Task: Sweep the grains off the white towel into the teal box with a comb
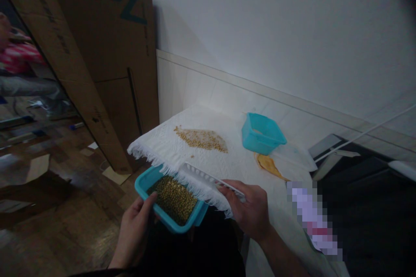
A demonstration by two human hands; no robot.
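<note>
My left hand [138, 220] is closed on the near-left rim of a teal plastic container [140, 185], its thumb over the edge. The container sits just below the table's fringed edge and holds yellowish beans [177, 194] among smaller greenish ones. My right hand [248, 207] grips a long white tool with a row of holes [203, 175]. Its exact kind is unclear; it lies along the white cloth's edge above the container. Farther back on the white cloth [165, 145], more yellowish beans [204, 139] are spread in a thin patch.
A second teal container [260, 136] stands near the wall, beside a wooden spoon [268, 164]. At the right lies a blurred-out pale package [312, 218] near dark objects. A tall cardboard box [107, 52] stands on the left; beyond it is another person's red checked clothing [21, 54].
</note>
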